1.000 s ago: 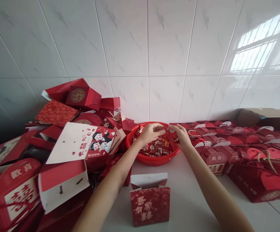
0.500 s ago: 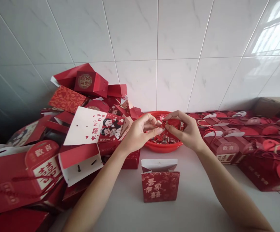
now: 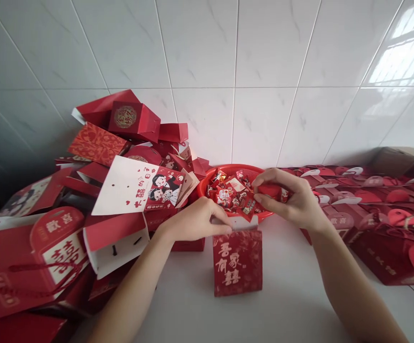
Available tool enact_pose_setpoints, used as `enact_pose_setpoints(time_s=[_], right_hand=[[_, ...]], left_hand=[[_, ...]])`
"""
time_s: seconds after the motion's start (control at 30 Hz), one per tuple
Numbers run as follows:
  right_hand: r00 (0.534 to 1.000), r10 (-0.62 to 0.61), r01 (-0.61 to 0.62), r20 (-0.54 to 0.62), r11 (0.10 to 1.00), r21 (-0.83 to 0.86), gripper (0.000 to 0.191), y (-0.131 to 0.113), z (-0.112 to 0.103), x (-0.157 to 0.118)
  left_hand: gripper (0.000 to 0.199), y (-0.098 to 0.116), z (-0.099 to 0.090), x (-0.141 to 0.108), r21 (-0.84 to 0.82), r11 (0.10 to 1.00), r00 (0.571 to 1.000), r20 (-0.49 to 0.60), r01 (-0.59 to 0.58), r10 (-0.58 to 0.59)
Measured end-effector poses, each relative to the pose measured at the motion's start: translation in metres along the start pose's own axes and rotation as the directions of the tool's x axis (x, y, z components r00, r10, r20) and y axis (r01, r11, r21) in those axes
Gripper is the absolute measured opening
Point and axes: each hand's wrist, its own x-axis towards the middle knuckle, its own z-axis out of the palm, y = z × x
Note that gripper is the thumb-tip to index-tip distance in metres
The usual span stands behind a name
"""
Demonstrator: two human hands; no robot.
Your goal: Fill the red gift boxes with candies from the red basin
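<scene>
- Left hand (image 3: pixel 198 221): at the top edge of the small red box (image 3: pixel 238 267), fingertips close together; I cannot tell whether they pinch it.
- Box: upright on the desk (image 3: pixel 285 290), broad face toward the person, left hand nearer.
- Red basket (image 3: pixel 230 166): behind the box.
- Right hand (image 3: pixel 296 200): curled around a red piece (image 3: pixel 269 190); the box lies nearer the person, leftward.

Left grip (image 3: pixel 198 220) at box (image 3: pixel 238 267), candy basket (image 3: pixel 253 172)
</scene>
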Motion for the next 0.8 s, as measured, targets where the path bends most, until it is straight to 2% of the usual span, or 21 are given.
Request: enact_pose_setpoints(time_s=[0.1, 0.17, 0.37, 0.47, 0.57, 0.7, 0.8], right_hand=[[0.997, 0.005, -0.002, 0.074, 0.999, -0.04, 0.009, 0.007, 0.007, 0.0], [0.996, 0.012, -0.005, 0.088, 0.997, -0.078, 0.01, 0.012, 0.011, 0.0], [0.99, -0.031, 0.052, 0.138, 0.988, -0.147, 0.009, 0.019, 0.02, -0.002], [0.98, -0.06, 0.091, 0.19, 0.983, -0.157, 0.008, 0.022, 0.028, -0.003], [0.981, -0.028, 0.045, 0.192, 0.995, -0.085, 0.011, 0.024, 0.036, -0.004], [0.996, 0.047, -0.054, 0.082, 0.995, 0.084, 0.02, 0.026, 0.046, -0.005], [0.985, 0.119, -0.129, 0.127, 0.989, 0.074, 0.02, 0.026, 0.051, -0.005]], left_hand=[[0.014, -0.01, 0.001, 0.006, 0.024, 1.0, 0.986, -0.163, -0.014, 0.018], [0.016, -0.013, 0.0, 0.007, 0.042, 0.999, 0.982, -0.189, -0.019, 0.027], [0.038, -0.013, -0.001, 0.005, -0.016, 0.997, 0.991, -0.103, 0.082, -0.083], [0.043, -0.013, -0.002, 0.005, -0.037, 0.995, 0.992, -0.081, 0.098, -0.101], [0.043, -0.012, -0.002, 0.004, -0.046, 0.992, 0.99, -0.067, 0.12, -0.123], [0.047, -0.013, -0.001, 0.004, -0.076, 0.988, 0.988, -0.069, 0.136, -0.142], [0.045, -0.016, -0.001, 0.005, -0.081, 0.991, 0.991, -0.071, 0.107, -0.113]])
